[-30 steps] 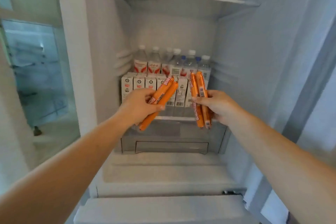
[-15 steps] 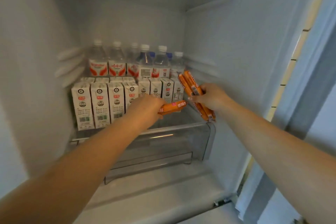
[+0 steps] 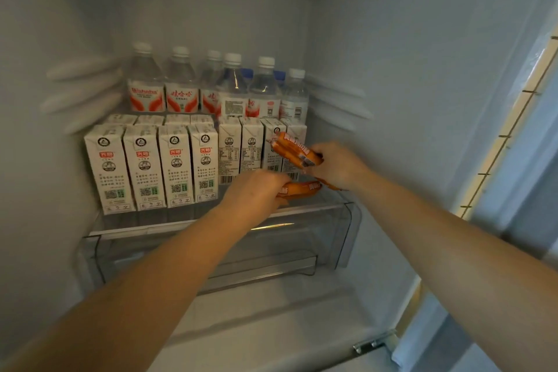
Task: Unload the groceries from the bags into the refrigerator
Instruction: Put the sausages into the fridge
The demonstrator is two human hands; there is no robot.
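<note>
Head view: risks are taken first, left to right. The cartons (image 3: 151, 166) stand in tight rows along the shelf's left and middle, the front row close to the shelf's front edge (image 3: 187, 225); one could be judged likely to tip forward if it were nudged by the left forearm. The left hand (image 3: 256, 190) is closed over orange sausages (image 3: 300, 189) held low over the shelf's right front corner; being round, they might be expected to roll off the edge once released, should they be laid parallel to it. The right hand (image 3: 335, 164) is closed on more sausages (image 3: 294, 149), held slanted just in front of the right-hand cartons, which could be knocked back into the bottles (image 3: 217, 84) behind.

The shelf is seen to be glass, smooth and level, over a clear drawer (image 3: 347, 238). Bottles fill the back edge. Free room is left only at the right front corner, a narrow strip beside the right wall (image 3: 392, 100). Whether both bundles fit there cannot be told.
</note>
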